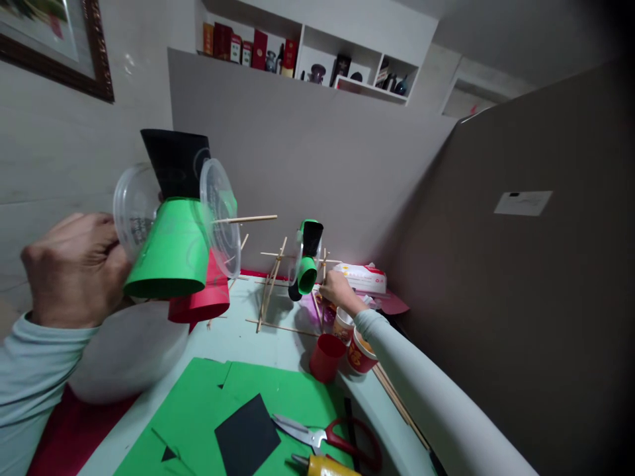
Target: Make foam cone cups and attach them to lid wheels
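- Raised close to the camera, a front model (173, 248) hung in mid-air above the desk (233, 347) at left, its parts set between two clear lids (221, 228).
- Its green tube (163, 264) faced downward, with a black piece (179, 162) flaring above, a red tube (206, 297) behind and below, and a thin stick (253, 218) jutting out past the right-hand lid.
- At the left-hand lid, the person's left grip (74, 268) was clenched on the model; the exact point of hold was hidden by the hand itself.
- Farther back, a smaller-looking rear model (311, 244), also green and black with clear lids, sat up among the sticks of a wooden frame (271, 285) standing on the desk.
- Fingers curled, the right grip (340, 291) reached to the right side of that frame; whether it pinched a stick could not be told.
- Below the right forearm, a red cylinder (325, 363) stood upright near two paper cups (361, 355), with a white-and-red pack (364, 279) behind.
- Across the foreground, a green sheet (258, 380) bore a black square (248, 433) and open scissors (316, 438), with a yellow tool (330, 467) cut off by the lower edge.
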A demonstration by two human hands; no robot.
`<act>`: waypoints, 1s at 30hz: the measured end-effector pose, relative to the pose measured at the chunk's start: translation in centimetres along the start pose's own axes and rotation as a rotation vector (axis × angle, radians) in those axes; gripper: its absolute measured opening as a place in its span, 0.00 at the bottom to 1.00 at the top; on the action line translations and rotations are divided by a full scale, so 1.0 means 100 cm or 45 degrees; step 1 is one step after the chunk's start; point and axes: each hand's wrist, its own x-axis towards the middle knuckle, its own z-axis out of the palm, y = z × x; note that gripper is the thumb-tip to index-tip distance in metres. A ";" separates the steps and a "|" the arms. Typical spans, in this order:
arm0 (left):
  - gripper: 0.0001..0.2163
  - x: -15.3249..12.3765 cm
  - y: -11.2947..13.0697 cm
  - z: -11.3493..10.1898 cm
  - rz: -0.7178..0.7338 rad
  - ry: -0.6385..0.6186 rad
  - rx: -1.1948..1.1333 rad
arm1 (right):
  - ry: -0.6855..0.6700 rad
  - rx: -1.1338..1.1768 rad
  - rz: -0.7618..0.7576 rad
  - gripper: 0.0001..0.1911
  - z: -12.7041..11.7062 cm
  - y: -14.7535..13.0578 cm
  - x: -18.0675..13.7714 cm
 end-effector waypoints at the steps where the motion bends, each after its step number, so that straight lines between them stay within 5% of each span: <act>1: 0.09 0.001 0.001 -0.001 0.042 0.030 -0.020 | -0.002 -0.009 -0.002 0.18 -0.001 0.000 -0.001; 12: 0.08 0.005 -0.009 -0.011 0.162 0.157 0.049 | 0.022 -0.084 -0.075 0.17 -0.004 -0.007 -0.009; 18: 0.12 0.011 -0.024 -0.015 0.083 0.103 0.128 | 0.171 -0.099 -0.271 0.12 -0.031 -0.010 -0.035; 26: 0.10 0.044 -0.008 0.009 -0.024 -0.113 0.088 | 0.797 0.023 -0.655 0.11 -0.124 -0.043 -0.085; 30: 0.09 0.065 0.006 0.029 -0.038 -0.228 0.008 | 1.133 -0.201 -0.984 0.17 -0.151 -0.063 -0.081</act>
